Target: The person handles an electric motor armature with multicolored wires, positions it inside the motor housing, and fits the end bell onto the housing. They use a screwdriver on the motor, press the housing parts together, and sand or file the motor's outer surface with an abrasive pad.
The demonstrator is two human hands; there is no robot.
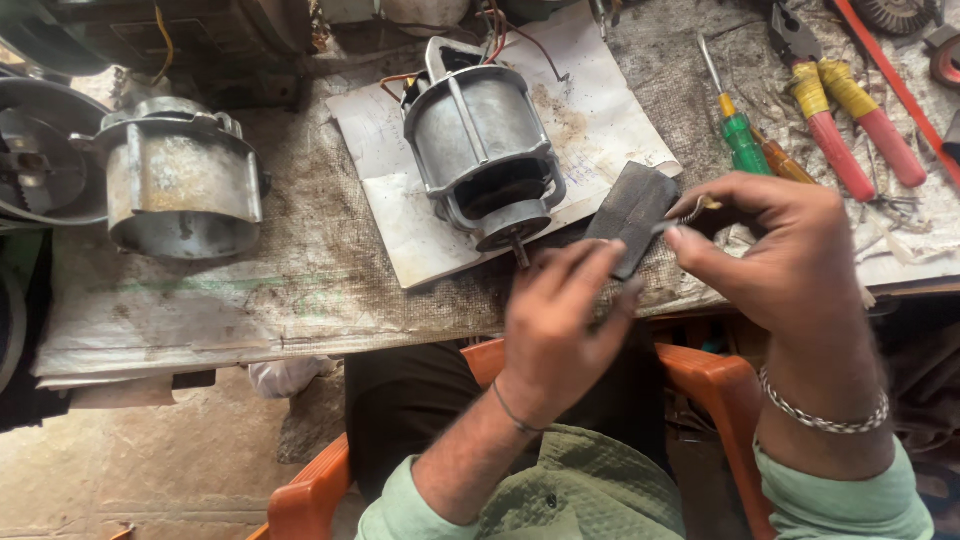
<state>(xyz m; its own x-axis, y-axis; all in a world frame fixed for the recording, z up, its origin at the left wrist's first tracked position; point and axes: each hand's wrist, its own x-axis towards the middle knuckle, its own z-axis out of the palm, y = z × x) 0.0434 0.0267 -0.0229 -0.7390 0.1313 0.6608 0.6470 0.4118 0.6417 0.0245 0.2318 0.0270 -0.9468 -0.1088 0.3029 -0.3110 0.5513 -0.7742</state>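
Left hand (560, 320) nearest lens, lower centre: fingers pinching dark abrasive strip (632, 212), long axis running up-right. Right hand (775, 250) just right: fingers nipping small spring (690, 212) against strip's right edge. Motor (482, 150) on worktop (300, 270), up-left.

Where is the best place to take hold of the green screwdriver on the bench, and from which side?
Probably by the green handle of the screwdriver, coming from above. It lies flat with its thin shaft pointing away, and an orange tool lies close on its right, so the left side is freer.
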